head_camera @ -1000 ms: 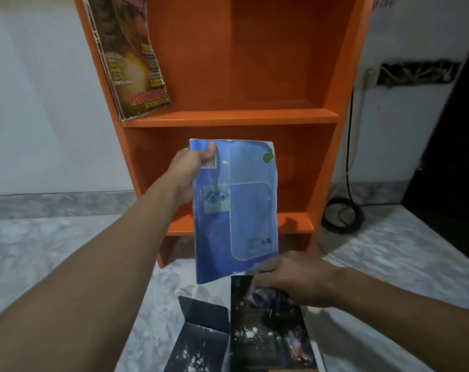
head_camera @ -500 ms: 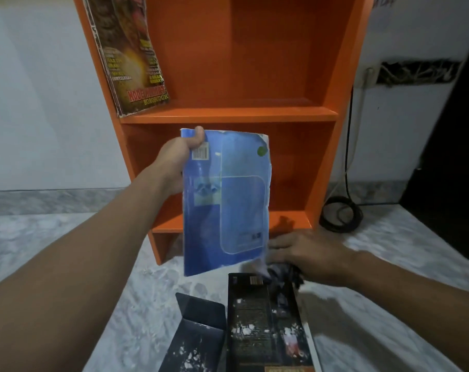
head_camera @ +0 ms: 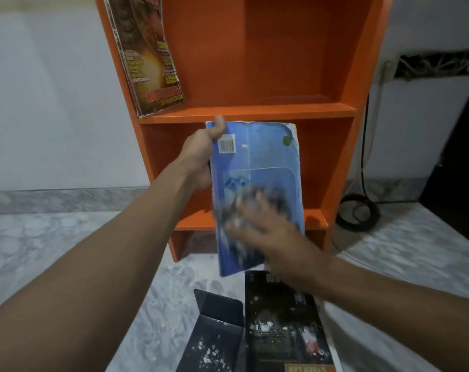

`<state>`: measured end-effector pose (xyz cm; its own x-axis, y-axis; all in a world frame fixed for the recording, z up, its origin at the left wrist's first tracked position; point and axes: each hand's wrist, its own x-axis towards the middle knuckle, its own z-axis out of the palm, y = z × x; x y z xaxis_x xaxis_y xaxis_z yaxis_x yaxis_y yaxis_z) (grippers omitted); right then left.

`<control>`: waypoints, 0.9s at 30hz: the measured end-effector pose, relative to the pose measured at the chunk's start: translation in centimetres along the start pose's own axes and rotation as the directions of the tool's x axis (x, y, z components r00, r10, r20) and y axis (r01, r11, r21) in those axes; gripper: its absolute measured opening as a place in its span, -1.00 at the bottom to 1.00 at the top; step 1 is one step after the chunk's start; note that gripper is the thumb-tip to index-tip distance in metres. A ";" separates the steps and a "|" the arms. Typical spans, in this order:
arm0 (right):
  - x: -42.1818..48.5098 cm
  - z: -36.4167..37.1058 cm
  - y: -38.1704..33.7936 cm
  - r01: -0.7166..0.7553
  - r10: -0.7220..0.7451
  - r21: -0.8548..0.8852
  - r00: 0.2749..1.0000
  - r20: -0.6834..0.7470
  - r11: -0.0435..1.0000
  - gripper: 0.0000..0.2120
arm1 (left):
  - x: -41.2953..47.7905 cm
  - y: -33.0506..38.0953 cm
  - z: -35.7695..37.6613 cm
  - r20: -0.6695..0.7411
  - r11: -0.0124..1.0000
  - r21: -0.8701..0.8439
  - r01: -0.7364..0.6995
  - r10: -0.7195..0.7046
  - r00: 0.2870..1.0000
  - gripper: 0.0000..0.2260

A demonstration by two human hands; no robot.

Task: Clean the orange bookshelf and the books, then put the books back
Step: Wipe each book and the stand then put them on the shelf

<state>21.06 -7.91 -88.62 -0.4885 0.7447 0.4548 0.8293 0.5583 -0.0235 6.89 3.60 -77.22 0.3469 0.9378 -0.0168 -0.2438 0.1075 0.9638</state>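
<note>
White wall (head_camera: 53, 103), grey marble floor (head_camera: 67, 251), blk cable coil (head_camera: 358, 212) at rt.

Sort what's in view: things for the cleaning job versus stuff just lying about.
Job: orange bookshelf, blue book in left hand, right hand on its cover, magazine on shelf, dark book on floor.
Lying about: coiled cable, wall plug.

The right hand (head_camera: 257, 226) is blurred; something dark under its fingertips cannot be made out. Fingers of the left hand (head_camera: 201, 159) hide behind the blue book (head_camera: 255, 167). Below the right hand, a dark book (head_camera: 281, 331) is cut off by the bottom edge.
</note>
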 end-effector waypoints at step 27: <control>4.7 -5.6 -0.2 -0.220 0.397 0.421 0.828 -0.396 0.880 -0.51 | -1.2 0.2 -3.7 -0.124 1.000 0.020 0.004 -0.001 0.992 -0.54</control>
<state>20.10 -6.54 -81.48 0.0323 0.6931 0.7201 0.7230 0.4812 -0.4957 3.03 3.70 -78.03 0.2323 0.9713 -0.0510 -0.2244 0.1046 0.9689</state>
